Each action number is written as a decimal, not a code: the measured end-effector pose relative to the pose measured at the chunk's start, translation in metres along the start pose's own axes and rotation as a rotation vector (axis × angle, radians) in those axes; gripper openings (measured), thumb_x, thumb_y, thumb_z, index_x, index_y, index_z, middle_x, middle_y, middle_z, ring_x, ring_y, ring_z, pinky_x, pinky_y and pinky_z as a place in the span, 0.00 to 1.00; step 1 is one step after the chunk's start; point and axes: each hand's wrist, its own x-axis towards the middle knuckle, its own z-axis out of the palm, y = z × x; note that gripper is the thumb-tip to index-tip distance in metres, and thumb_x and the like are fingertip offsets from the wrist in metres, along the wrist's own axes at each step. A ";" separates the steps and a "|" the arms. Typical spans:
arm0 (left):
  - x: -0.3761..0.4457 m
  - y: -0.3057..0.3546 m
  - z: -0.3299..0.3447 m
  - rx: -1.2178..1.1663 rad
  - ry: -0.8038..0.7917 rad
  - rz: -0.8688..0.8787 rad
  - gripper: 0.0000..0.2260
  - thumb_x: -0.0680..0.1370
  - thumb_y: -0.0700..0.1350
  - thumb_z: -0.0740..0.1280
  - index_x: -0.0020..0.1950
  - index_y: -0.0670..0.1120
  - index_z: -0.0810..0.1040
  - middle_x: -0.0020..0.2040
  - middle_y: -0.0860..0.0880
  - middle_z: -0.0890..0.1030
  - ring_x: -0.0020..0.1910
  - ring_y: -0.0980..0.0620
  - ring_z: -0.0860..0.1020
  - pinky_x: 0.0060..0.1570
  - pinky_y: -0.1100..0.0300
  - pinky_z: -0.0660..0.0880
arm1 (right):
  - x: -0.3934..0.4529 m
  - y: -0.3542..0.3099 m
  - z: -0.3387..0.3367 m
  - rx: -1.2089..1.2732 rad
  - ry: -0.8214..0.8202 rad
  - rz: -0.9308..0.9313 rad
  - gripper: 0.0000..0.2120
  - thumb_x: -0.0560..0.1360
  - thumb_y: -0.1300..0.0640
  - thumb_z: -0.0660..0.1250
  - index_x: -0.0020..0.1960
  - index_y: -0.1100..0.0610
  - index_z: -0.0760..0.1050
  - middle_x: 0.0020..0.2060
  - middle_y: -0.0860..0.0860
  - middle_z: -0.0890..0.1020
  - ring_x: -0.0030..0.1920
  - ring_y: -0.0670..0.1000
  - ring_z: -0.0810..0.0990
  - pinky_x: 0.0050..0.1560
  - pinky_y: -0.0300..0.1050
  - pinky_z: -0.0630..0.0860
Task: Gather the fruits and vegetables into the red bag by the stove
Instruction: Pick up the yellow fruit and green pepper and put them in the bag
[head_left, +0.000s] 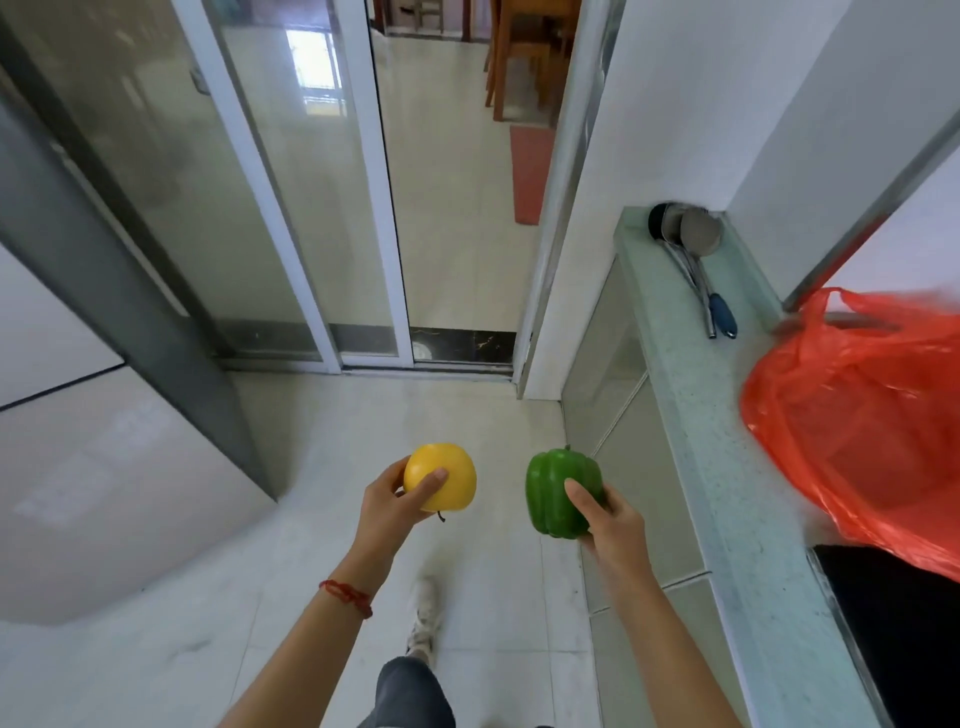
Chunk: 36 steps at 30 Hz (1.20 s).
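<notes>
Midway, roughly: two items in hand, none seen bagged yet.

Largest first: pale desk (691, 415) ran along the person's right, carrying the red bag (857, 415) at its far right edge, just above a dark surface (904, 623), likely the stove. Bag lay slumped and crumpled; mouth and contents could not be made out. Two ladles (696, 249) lay well beyond it on the desk. Green pepper (563, 491) gripped by right hand (610, 519), fingers curled round it, held over the floor just short of the desk edge. Yellow apple (440, 477) gripped by left hand (395, 504), further from the bag. Judged remaining: carry both across and drop them in.
</notes>
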 end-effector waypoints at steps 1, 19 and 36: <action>0.018 0.007 0.002 0.004 -0.017 0.006 0.18 0.73 0.44 0.70 0.62 0.43 0.74 0.55 0.45 0.77 0.52 0.46 0.78 0.37 0.62 0.79 | 0.015 -0.005 0.007 0.017 0.014 -0.004 0.09 0.69 0.57 0.72 0.48 0.51 0.77 0.48 0.51 0.81 0.50 0.52 0.80 0.45 0.44 0.80; 0.215 0.096 0.072 0.211 -0.344 -0.002 0.16 0.73 0.42 0.70 0.59 0.44 0.73 0.55 0.44 0.74 0.53 0.44 0.75 0.35 0.64 0.78 | 0.143 -0.063 0.052 0.153 0.341 -0.016 0.15 0.67 0.55 0.73 0.52 0.57 0.77 0.50 0.56 0.81 0.52 0.56 0.80 0.51 0.53 0.79; 0.196 0.095 0.237 0.376 -0.763 0.047 0.11 0.74 0.42 0.69 0.54 0.46 0.74 0.52 0.44 0.77 0.51 0.44 0.77 0.32 0.66 0.79 | 0.107 -0.077 -0.060 0.313 0.747 -0.084 0.22 0.71 0.56 0.70 0.62 0.60 0.73 0.52 0.54 0.80 0.54 0.55 0.78 0.56 0.52 0.76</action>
